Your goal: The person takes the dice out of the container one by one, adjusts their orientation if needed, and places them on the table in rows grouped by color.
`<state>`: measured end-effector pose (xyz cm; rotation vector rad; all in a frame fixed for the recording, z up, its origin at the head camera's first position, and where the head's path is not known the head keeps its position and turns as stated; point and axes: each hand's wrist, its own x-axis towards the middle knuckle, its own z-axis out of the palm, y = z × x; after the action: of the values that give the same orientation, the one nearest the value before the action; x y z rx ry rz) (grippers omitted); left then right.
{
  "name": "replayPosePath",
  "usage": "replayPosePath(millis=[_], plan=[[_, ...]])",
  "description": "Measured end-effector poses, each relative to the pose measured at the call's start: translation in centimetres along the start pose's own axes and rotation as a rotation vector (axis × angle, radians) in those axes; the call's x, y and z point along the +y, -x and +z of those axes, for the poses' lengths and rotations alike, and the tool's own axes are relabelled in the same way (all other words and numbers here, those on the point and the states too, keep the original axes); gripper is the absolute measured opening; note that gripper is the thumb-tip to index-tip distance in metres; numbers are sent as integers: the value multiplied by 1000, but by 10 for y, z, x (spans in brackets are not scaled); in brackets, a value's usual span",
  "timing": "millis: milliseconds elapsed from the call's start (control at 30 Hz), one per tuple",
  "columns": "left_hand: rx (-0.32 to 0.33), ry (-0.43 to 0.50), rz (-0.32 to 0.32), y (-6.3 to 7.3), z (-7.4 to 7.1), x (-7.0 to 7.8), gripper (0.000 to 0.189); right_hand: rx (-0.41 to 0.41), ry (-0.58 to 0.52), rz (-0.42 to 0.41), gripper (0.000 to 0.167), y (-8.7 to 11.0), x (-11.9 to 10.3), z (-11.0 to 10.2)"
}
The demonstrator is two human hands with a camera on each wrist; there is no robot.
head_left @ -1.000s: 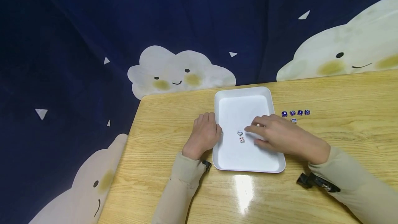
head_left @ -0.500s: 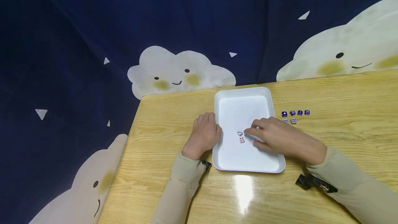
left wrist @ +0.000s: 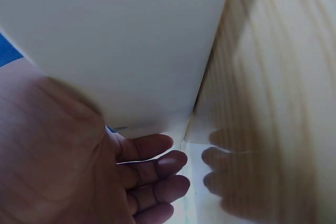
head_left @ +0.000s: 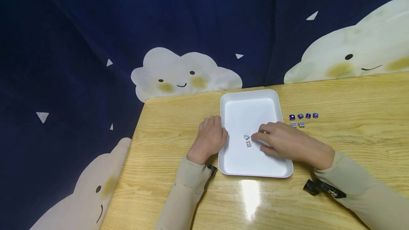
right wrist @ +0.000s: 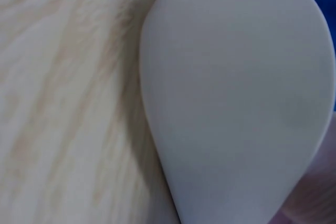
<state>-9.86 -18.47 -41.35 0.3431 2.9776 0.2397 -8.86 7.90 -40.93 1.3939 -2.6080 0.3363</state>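
Note:
My left hand [head_left: 209, 138] grips the left wall of a white tray [head_left: 251, 171] in the head view, thumb over the rim. The left wrist view shows its fingers [left wrist: 157, 169] bent along the outside of that wall. Over the tray's right half, my right hand [head_left: 282, 141] hangs with fingers loosely bent, and no held thing is visible. Its index fingertip is close to a white die [head_left: 246, 137] on the tray floor. Just below that die lies another white die with red pips [head_left: 248, 144]. The right wrist view shows mainly the tray's outer wall [right wrist: 236, 93].
Right of the tray, several dark blue dice [head_left: 300, 116] stand in a row on the wooden table [head_left: 358, 116]. Two white dice [head_left: 301, 125] sit just in front of them, near my right hand. A dark blue cloud-patterned curtain [head_left: 204, 20] hangs behind the table.
My right hand has shifted slightly left and nearer to me, uncovering a second white die beside the tray. The upper die in the tray looks slightly turned. My left hand stays put.

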Motion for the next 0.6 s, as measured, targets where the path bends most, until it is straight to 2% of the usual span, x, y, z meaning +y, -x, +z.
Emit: replayPosePath(millis=[200, 600], plan=[[3, 2, 3, -1, 0, 0, 25, 24, -3, -11, 36, 0, 0, 0], [9, 0, 7, -1, 0, -1, 25, -5, -15, 12, 26, 0, -1, -1]])
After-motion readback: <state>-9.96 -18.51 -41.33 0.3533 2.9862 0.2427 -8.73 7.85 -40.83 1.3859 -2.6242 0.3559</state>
